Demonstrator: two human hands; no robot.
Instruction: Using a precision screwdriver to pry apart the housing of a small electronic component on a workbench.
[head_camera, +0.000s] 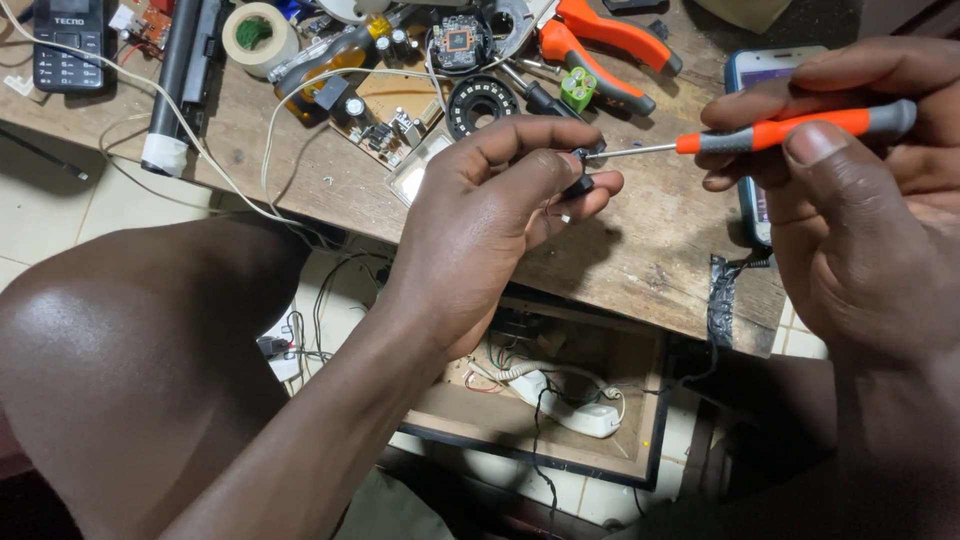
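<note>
My left hand pinches a tiny black part between thumb and fingers, up above the desk's front edge. It looks light and hard, easy to drop, so I squeeze its sides. My right hand grips the orange screwdriver by its handle, tip touching the part. Further back lie orange pliers.

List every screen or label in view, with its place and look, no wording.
Keypad phone: bench's far left corner, dark slab, small unlit screen above grey keys.
Smartphone: right side of the wooden bench, blue-edged, lit pale screen, mostly hidden behind the right hand and its orange screwdriver.
No packages or signs show.
</note>
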